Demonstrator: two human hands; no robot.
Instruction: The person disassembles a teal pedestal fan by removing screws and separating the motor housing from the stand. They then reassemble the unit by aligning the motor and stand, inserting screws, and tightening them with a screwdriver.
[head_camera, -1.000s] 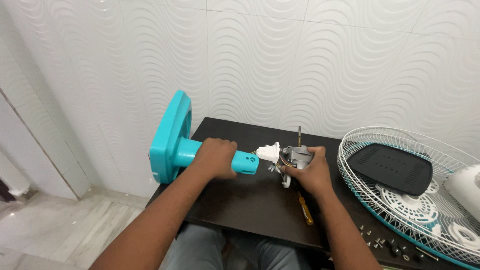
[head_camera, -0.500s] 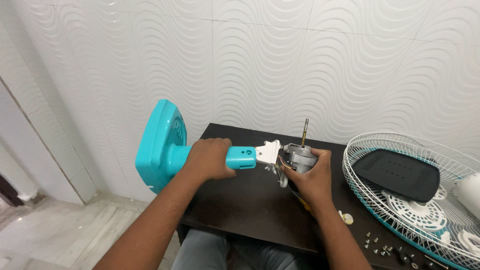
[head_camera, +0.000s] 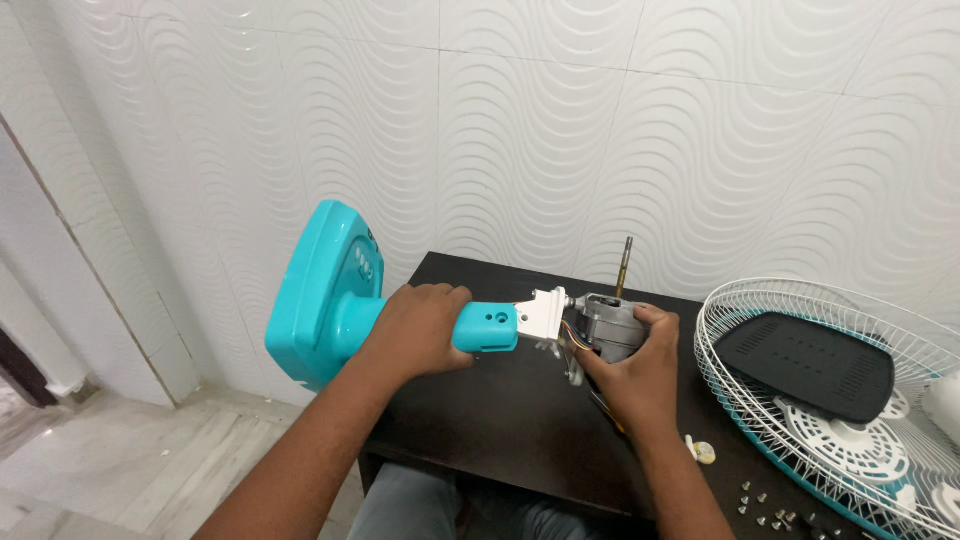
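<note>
Nearest the camera: small loose metal screws (head_camera: 765, 500) lie scattered on the dark wooden table (head_camera: 500, 420) at the lower right, with a small pale round plastic part (head_camera: 703, 453) just beyond them. Right hand (head_camera: 630, 375) wrapped closed around the grey metal fan motor (head_camera: 605, 325), its thin steel shaft (head_camera: 623, 266) pointing up. Left hand (head_camera: 420, 330) clamped around the turquoise plastic fan stand neck (head_camera: 485, 327), held level above the table; a white plastic hinge bracket (head_camera: 540, 312) joins neck to motor. The turquoise flat base (head_camera: 315, 295) overhangs the table's left edge. Farther right, a white wire fan guard (head_camera: 830, 390) holds a black perforated plastic cover (head_camera: 805, 365). Wavy white wall tiles (head_camera: 600, 130) behind.
</note>
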